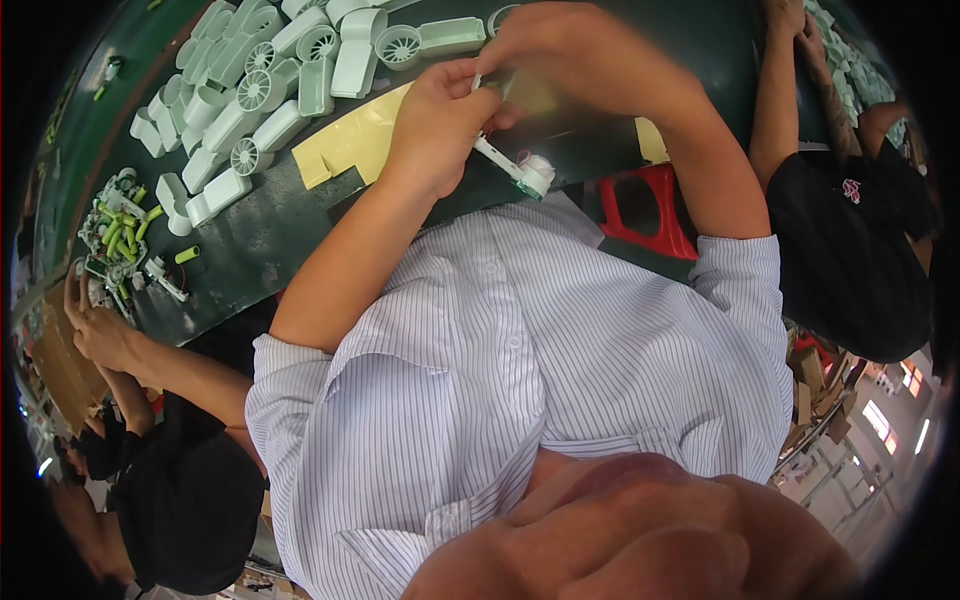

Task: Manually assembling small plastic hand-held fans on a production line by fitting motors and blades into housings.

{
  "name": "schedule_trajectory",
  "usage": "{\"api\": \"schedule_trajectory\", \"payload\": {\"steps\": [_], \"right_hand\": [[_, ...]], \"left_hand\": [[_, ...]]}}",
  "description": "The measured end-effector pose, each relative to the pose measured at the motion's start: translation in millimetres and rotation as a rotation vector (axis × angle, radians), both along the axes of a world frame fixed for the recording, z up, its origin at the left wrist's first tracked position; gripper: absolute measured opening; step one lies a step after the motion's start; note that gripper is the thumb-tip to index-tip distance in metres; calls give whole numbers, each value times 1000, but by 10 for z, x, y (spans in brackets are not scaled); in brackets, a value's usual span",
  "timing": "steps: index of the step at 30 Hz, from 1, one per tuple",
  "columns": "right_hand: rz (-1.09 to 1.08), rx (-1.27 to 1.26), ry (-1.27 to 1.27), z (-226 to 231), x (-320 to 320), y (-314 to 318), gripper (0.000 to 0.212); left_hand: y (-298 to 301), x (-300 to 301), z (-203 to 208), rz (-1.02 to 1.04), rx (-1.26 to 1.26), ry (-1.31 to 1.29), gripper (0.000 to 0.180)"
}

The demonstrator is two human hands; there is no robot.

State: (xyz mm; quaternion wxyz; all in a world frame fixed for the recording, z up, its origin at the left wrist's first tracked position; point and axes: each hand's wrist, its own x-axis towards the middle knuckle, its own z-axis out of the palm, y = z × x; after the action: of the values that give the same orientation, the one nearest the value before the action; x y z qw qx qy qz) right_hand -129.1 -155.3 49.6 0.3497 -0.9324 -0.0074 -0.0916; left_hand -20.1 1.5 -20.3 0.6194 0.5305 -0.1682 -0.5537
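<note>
My left hand [440,125] is closed in a pinch around a slim white electronic assembly [495,155]. A green circuit board and a round white end piece hang from its lower right. Close beside those fingers, my right hand [570,60] is curled over from the right, smeared by motion. Its fingertips meet the left fingers near a thin white tip, and what they grip is hidden. Beneath the left wrist lies a yellow sheet [345,140]. Pale green fan housings [235,120], some with round grilles, are heaped to the left of my hands on the dark green table [255,225].
Green battery cells with wired parts [125,230] are piled at the left, near a co-worker's hand [105,335]. One loose cell [187,254] lies apart. A red plastic frame [655,210] is under my right forearm. Another person's arm [778,90] reaches in at the right.
</note>
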Motion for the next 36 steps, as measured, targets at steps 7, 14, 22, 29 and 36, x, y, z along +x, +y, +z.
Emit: {"api": "schedule_trajectory", "payload": {"steps": [7, 14, 22, 29, 36], "right_hand": [[-19, -109, 91, 125, 28, 54, 19], [105, -33, 28, 72, 40, -76, 14], [237, -239, -69, 73, 84, -104, 18], [370, -270, -184, 49, 99, -172, 17], [351, -345, -87, 59, 83, -181, 17]], "left_hand": [[-13, -51, -3, 38, -1, 53, 34], [-30, -22, -15, 17, 11, 18, 36], [-30, 0, -7, -8, 35, -18, 34], [-51, 32, 4, -29, 54, -21, 26], [-37, 52, 47, -36, 27, 82, 27]]}}
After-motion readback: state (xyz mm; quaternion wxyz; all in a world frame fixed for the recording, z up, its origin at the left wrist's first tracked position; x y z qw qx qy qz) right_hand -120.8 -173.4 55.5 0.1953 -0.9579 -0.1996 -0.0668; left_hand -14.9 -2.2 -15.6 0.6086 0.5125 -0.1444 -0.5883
